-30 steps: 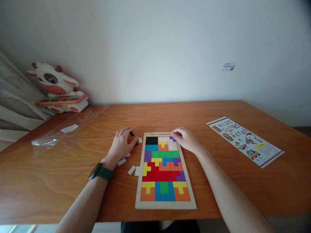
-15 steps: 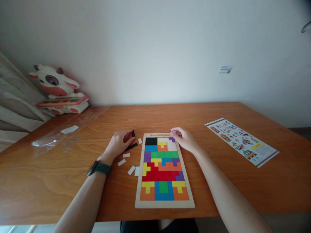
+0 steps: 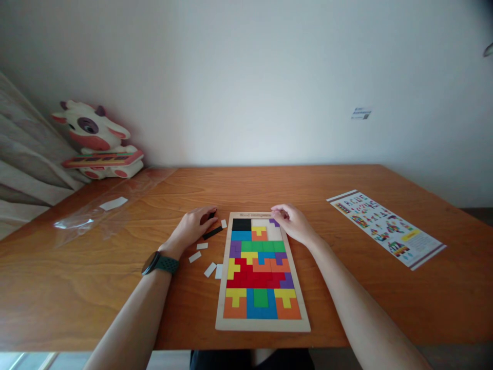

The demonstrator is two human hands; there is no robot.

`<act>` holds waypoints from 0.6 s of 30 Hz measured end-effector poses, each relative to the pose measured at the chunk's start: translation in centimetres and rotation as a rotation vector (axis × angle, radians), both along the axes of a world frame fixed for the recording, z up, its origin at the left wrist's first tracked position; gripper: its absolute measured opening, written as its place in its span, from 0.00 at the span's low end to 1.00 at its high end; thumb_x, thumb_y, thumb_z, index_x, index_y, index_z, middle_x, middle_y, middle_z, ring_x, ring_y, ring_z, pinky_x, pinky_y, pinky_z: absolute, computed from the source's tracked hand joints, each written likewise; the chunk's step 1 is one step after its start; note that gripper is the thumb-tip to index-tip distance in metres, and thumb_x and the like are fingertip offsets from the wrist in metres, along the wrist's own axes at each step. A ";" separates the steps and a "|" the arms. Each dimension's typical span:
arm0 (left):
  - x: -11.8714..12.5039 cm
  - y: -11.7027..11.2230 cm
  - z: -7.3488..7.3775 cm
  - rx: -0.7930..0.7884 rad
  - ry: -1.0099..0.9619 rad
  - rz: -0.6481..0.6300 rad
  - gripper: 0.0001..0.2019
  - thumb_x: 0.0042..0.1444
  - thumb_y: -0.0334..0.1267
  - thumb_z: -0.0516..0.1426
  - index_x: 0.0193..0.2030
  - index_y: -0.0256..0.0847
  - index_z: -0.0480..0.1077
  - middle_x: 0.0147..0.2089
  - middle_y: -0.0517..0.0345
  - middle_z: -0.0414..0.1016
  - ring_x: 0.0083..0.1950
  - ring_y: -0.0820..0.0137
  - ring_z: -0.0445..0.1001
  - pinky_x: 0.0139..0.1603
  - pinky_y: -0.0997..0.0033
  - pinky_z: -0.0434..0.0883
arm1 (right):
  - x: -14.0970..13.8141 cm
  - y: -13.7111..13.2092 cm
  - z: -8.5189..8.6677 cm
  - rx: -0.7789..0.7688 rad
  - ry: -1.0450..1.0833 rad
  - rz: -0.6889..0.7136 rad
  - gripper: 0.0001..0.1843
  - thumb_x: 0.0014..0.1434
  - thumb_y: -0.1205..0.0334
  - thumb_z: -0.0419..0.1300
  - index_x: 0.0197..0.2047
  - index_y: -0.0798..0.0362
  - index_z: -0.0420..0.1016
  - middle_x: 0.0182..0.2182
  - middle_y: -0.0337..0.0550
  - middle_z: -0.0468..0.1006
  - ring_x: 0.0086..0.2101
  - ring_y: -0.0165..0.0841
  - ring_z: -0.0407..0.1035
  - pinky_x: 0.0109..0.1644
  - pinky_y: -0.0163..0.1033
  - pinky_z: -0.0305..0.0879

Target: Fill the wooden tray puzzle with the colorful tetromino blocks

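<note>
A wooden puzzle board (image 3: 263, 325) lies in front of me, mostly filled with coloured block pieces. My left hand (image 3: 190, 226) is beside its upper left side, with fingers closed around a small black puzzle piece (image 3: 211, 215). A long black puzzle piece (image 3: 213, 233) lies on the table just below those fingers. My right hand (image 3: 290, 222) rests at the board's upper right corner, fingers bent together. They partly cover a purple puzzle piece (image 3: 274, 222); whether they grip it is hidden. Bare board shows around a yellow piece (image 3: 259, 230) near the top.
Several small white pieces (image 3: 210, 270) lie left of the board on the wooden table (image 3: 292, 187). A printed pattern sheet (image 3: 387, 226) is at the right. At the back left are a clear plastic bag (image 3: 82, 216) and a cow-shaped toy keyboard (image 3: 102, 146).
My view has shifted slightly. My left fingers have closed in further over the small black piece, covering more of it. My right hand has stayed at the board's corner.
</note>
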State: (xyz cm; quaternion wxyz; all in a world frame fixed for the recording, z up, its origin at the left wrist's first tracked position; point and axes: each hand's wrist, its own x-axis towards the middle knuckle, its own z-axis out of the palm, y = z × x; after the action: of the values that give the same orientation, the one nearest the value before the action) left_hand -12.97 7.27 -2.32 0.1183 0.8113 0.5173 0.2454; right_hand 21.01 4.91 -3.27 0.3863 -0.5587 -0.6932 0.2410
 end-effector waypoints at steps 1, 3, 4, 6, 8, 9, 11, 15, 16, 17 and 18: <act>-0.1 0.0 -0.1 -0.007 -0.031 0.001 0.21 0.63 0.49 0.53 0.57 0.41 0.71 0.53 0.51 0.79 0.52 0.60 0.78 0.55 0.61 0.74 | 0.0 0.0 -0.1 0.003 0.000 0.004 0.14 0.63 0.54 0.58 0.45 0.53 0.77 0.41 0.49 0.79 0.37 0.36 0.72 0.43 0.42 0.68; -0.2 0.0 -0.4 0.000 -0.054 0.004 0.19 0.63 0.45 0.52 0.57 0.41 0.71 0.53 0.52 0.80 0.52 0.62 0.79 0.54 0.62 0.75 | 0.1 0.1 -0.2 0.011 0.001 0.008 0.13 0.63 0.54 0.58 0.46 0.53 0.77 0.41 0.49 0.79 0.37 0.35 0.72 0.43 0.42 0.68; -0.3 0.1 -0.5 0.014 -0.040 0.004 0.18 0.64 0.43 0.51 0.56 0.42 0.72 0.52 0.52 0.80 0.51 0.62 0.79 0.53 0.62 0.75 | 0.1 0.1 -0.3 0.015 0.002 0.009 0.13 0.63 0.55 0.59 0.46 0.53 0.77 0.41 0.50 0.79 0.37 0.35 0.72 0.43 0.42 0.69; -0.6 0.1 -0.6 0.054 0.013 -0.010 0.16 0.64 0.41 0.51 0.53 0.42 0.75 0.50 0.53 0.81 0.49 0.62 0.79 0.52 0.62 0.76 | 0.1 0.2 -0.5 0.027 0.006 0.007 0.13 0.63 0.55 0.59 0.45 0.53 0.77 0.41 0.49 0.79 0.37 0.35 0.72 0.42 0.42 0.69; -0.8 0.1 -0.7 0.090 0.059 -0.046 0.16 0.65 0.41 0.50 0.52 0.43 0.75 0.49 0.53 0.81 0.49 0.62 0.79 0.52 0.63 0.76 | 0.1 0.2 -0.5 0.034 0.012 0.008 0.12 0.62 0.55 0.59 0.45 0.53 0.77 0.41 0.49 0.79 0.37 0.35 0.73 0.42 0.42 0.69; -0.9 0.1 -0.6 0.105 0.073 -0.067 0.16 0.65 0.41 0.50 0.53 0.43 0.75 0.50 0.53 0.80 0.50 0.62 0.79 0.52 0.63 0.76 | 0.1 0.2 -0.5 0.035 0.012 0.010 0.12 0.63 0.55 0.59 0.45 0.53 0.77 0.41 0.49 0.79 0.36 0.35 0.73 0.42 0.42 0.69; -1.0 0.0 -0.5 0.132 0.079 -0.104 0.16 0.66 0.41 0.50 0.53 0.44 0.75 0.51 0.53 0.80 0.50 0.63 0.78 0.52 0.63 0.75 | 0.1 0.2 -0.4 0.035 0.007 0.010 0.12 0.63 0.55 0.59 0.45 0.52 0.77 0.41 0.49 0.79 0.37 0.35 0.73 0.42 0.42 0.70; -0.5 -0.3 -0.1 0.140 -0.003 -0.174 0.15 0.66 0.41 0.50 0.47 0.43 0.77 0.50 0.53 0.80 0.51 0.63 0.78 0.55 0.62 0.75 | 0.0 0.1 -0.3 0.031 -0.004 0.000 0.12 0.63 0.55 0.59 0.45 0.52 0.77 0.41 0.49 0.79 0.36 0.35 0.73 0.42 0.42 0.70; -0.3 -0.4 0.0 0.131 -0.037 -0.190 0.14 0.66 0.42 0.50 0.45 0.42 0.77 0.50 0.52 0.80 0.51 0.63 0.78 0.55 0.62 0.75 | 0.0 0.1 -0.3 0.031 -0.003 -0.001 0.12 0.63 0.55 0.59 0.45 0.52 0.77 0.41 0.49 0.79 0.36 0.35 0.73 0.42 0.42 0.70; 0.0 -0.5 0.1 0.118 -0.070 -0.202 0.14 0.65 0.42 0.52 0.43 0.42 0.77 0.50 0.52 0.80 0.50 0.63 0.78 0.55 0.62 0.75 | 0.0 0.1 -0.3 0.032 0.000 -0.001 0.12 0.63 0.55 0.59 0.45 0.53 0.77 0.41 0.49 0.79 0.37 0.35 0.73 0.42 0.42 0.70; 0.2 -0.6 0.1 0.104 -0.102 -0.203 0.13 0.65 0.43 0.53 0.42 0.42 0.77 0.49 0.51 0.80 0.50 0.63 0.78 0.55 0.62 0.75 | 0.0 0.1 -0.3 0.034 0.003 0.000 0.12 0.63 0.55 0.59 0.44 0.53 0.77 0.41 0.49 0.79 0.37 0.35 0.73 0.42 0.42 0.70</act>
State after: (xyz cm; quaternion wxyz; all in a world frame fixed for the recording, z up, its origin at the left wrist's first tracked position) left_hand -12.73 6.65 -2.23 0.1266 0.8509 0.4125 0.2998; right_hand 21.01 4.97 -3.56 0.3970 -0.5517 -0.6965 0.2300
